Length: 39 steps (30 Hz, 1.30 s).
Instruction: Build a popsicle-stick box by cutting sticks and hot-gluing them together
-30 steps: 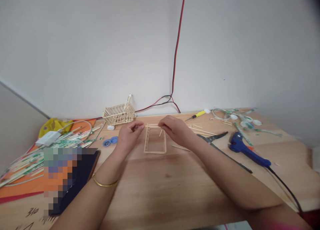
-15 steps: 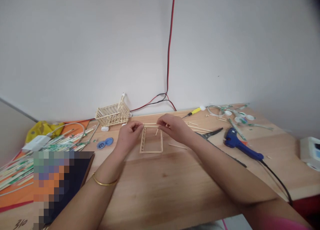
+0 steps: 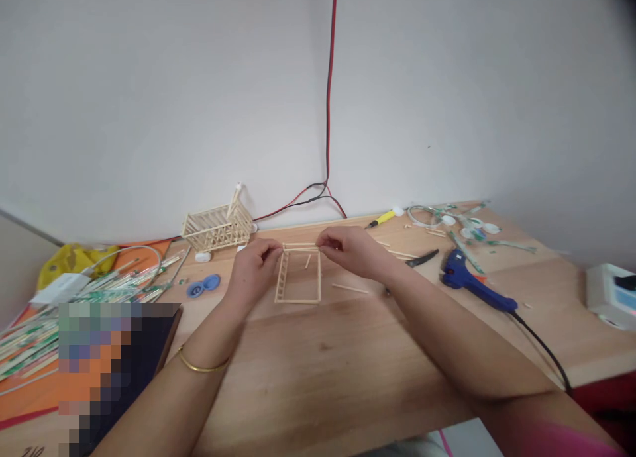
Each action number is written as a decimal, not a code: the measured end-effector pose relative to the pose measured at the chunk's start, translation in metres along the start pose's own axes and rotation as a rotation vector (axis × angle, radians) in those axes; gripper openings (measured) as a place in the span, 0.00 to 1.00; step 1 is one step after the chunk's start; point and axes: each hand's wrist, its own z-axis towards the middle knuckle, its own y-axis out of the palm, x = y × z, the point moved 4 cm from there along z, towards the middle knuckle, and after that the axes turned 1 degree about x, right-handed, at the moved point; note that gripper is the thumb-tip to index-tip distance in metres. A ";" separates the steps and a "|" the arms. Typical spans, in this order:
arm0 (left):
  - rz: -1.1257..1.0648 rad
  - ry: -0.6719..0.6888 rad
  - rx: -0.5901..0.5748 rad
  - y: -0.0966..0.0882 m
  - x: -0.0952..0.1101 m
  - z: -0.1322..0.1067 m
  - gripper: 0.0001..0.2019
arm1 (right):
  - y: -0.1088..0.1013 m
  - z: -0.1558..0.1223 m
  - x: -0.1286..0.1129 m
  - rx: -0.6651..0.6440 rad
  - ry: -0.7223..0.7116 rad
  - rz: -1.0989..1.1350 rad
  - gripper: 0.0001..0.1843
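A rectangular frame of thin wooden sticks lies on the table in front of me, with short rungs along its left side. My left hand pinches the left end of a wooden stick at the far side of this frame. At the far right corner, the fingertips of my right hand pinch the same stick's other end. Whether the stick rests on the frame or just above it, I cannot tell. A short stick piece shows inside the frame's outline. Another loose stick lies to the right.
Behind my left hand stands a small stick-built cart with white wheels. Blue bottle caps lie left. To the right are a blue glue gun, dark-handled pliers or scissors and a yellow-handled tool. Wrapped sticks cover the left side.
My right fingertips have shifted slightly right along the stick to the frame's far right corner, uncovering more of the short piece inside. My left hand keeps its pinch. The view has shifted slightly.
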 end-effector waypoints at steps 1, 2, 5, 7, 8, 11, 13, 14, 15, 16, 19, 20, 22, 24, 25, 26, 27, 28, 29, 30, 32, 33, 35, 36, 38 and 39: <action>0.004 0.030 0.002 0.000 0.001 0.000 0.08 | 0.001 0.000 0.000 0.004 -0.007 -0.006 0.06; 0.006 0.058 0.004 0.000 0.001 0.000 0.08 | 0.001 0.000 -0.001 0.006 -0.011 -0.013 0.06; 0.007 0.122 0.009 -0.001 0.004 0.000 0.08 | 0.003 0.000 0.001 0.008 0.009 -0.015 0.06; 0.000 0.142 0.001 -0.001 0.005 0.000 0.08 | 0.004 -0.001 0.003 0.003 0.038 -0.003 0.05; -0.006 0.139 -0.007 -0.001 0.005 0.000 0.08 | 0.005 -0.001 0.004 0.002 0.052 0.003 0.05; -0.072 0.047 -0.043 0.003 -0.001 0.001 0.09 | 0.007 -0.002 0.006 -0.004 0.078 0.032 0.04; -0.162 -0.057 -0.069 0.005 -0.006 0.001 0.09 | 0.008 -0.002 0.006 -0.008 0.080 0.048 0.04; -0.217 -0.108 -0.080 0.007 -0.007 0.001 0.09 | 0.008 -0.002 0.006 -0.008 0.078 0.052 0.04; -0.271 -0.156 -0.090 0.008 -0.008 0.001 0.10 | 0.009 -0.002 0.006 -0.007 0.076 0.051 0.04; -0.321 -0.201 -0.099 0.008 -0.009 0.000 0.10 | 0.009 -0.001 0.006 -0.006 0.074 0.042 0.04; -0.428 -0.309 -0.105 0.008 -0.007 -0.001 0.10 | 0.011 -0.001 0.004 0.003 0.061 -0.002 0.04; -0.444 -0.330 -0.104 0.007 -0.006 -0.002 0.10 | 0.011 -0.001 0.002 0.003 0.059 -0.020 0.04; -0.455 -0.351 -0.104 0.006 -0.004 -0.002 0.10 | 0.013 -0.001 0.000 -0.006 0.073 -0.056 0.04; -0.456 -0.362 -0.109 0.005 -0.004 -0.003 0.10 | 0.014 -0.001 -0.001 -0.026 0.109 -0.084 0.05; -0.458 -0.366 -0.112 0.005 -0.004 -0.003 0.10 | 0.014 -0.001 -0.002 -0.039 0.127 -0.094 0.05; -0.459 -0.366 -0.117 0.005 -0.004 -0.003 0.10 | 0.014 -0.001 -0.003 -0.052 0.141 -0.101 0.05; -0.457 -0.364 -0.124 0.005 -0.004 -0.003 0.11 | 0.014 -0.002 -0.003 -0.062 0.151 -0.105 0.05; -0.452 -0.361 -0.131 0.005 -0.004 -0.003 0.11 | 0.014 -0.002 -0.004 -0.070 0.158 -0.106 0.05; -0.443 -0.358 -0.139 0.006 -0.004 -0.003 0.11 | 0.013 -0.002 -0.004 -0.076 0.163 -0.104 0.06; -0.432 -0.357 -0.143 0.005 -0.004 -0.003 0.11 | 0.013 -0.002 -0.003 -0.079 0.166 -0.100 0.06; -0.409 -0.358 -0.146 0.005 -0.003 -0.003 0.11 | 0.013 -0.002 -0.002 -0.074 0.161 -0.087 0.06; -0.400 -0.359 -0.144 0.005 -0.003 -0.003 0.11 | 0.012 -0.002 -0.001 -0.069 0.153 -0.080 0.05; -0.384 -0.361 -0.138 0.004 -0.002 -0.002 0.10 | 0.011 -0.002 0.000 -0.057 0.130 -0.063 0.05; -0.376 -0.363 -0.137 0.004 -0.002 -0.002 0.10 | 0.011 -0.002 0.001 -0.056 0.118 -0.048 0.06; -0.355 -0.366 -0.139 0.003 -0.001 -0.002 0.10 | 0.009 -0.003 0.002 -0.067 0.098 -0.008 0.07; -0.342 -0.366 -0.140 0.003 -0.001 -0.002 0.10 | 0.008 -0.004 0.002 -0.073 0.093 0.014 0.08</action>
